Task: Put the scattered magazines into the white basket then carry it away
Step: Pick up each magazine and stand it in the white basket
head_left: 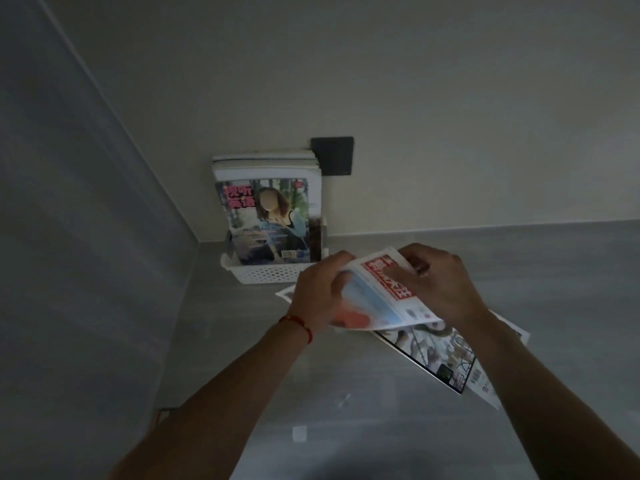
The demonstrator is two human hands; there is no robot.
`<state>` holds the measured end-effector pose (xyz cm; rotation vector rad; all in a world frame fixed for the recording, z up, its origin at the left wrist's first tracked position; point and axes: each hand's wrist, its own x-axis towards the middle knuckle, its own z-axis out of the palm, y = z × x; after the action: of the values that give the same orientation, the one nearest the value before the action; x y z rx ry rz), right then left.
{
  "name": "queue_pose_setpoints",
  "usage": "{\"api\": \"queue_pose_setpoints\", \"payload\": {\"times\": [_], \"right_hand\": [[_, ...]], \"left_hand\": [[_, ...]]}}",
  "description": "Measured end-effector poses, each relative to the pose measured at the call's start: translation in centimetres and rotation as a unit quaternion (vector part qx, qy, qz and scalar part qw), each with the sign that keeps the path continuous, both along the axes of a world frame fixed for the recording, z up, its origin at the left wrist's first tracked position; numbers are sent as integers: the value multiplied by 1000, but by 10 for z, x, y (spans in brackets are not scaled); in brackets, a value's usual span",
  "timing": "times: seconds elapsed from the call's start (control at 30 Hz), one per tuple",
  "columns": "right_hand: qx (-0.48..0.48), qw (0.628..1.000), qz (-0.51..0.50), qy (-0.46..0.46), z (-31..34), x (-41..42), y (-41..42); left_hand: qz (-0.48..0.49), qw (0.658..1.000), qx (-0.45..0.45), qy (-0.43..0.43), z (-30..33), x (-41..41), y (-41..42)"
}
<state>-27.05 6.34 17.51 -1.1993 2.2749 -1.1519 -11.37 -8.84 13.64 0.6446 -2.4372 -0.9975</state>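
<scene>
Mid-collection. Left hand [320, 292] and right hand [438, 289] both grip a red-titled glossy magazine [377, 296], raised above the grey floor [346, 410]. White perforated plastic basket [266, 271] stands near, holding upright magazines [266, 209]. Next, likely: stand it in; loose magazines [436, 355] remain.

Single head-worn view, looking forward and down over both forearms, close above grey stone counter [519, 258]; cream wall [415, 98] lying at 12 o'clock.
</scene>
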Motion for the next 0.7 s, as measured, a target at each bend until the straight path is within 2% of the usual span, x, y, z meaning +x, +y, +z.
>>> {"api": "queue_pose_setpoints", "payload": {"times": [0.07,0.1,0.13,0.2,0.23,0.27,0.33,0.43,0.53,0.7], "right_hand": [[38,997,-27,56,-9,0,-9],[38,996,-67,46,-16,0,-11],[25,994,-111,-10,-23,2,-15],[-34,969,-133,-205,-34,13,-26],[-55,955,-118,-267,-38,21,-34],[-63,955,-98,-273,-39,28,-43],[-55,981,-59,-176,-36,38,-62],[-42,997,-38,-60,-16,46,-100],[-25,1000,-11,0,3,50,-141],[3,998,-26,64,8,52,-195]], "left_hand": [[29,995,80,44,0,18,-25],[44,988,130,70,0,27,-38],[57,977,182,96,2,35,-51],[68,947,278,145,6,51,-74],[66,934,310,164,10,58,-85],[62,927,324,179,14,64,-95],[56,929,313,191,23,73,-115],[69,938,276,200,38,80,-146],[109,932,260,226,45,81,-173],[145,907,304,254,30,77,-204]]}}
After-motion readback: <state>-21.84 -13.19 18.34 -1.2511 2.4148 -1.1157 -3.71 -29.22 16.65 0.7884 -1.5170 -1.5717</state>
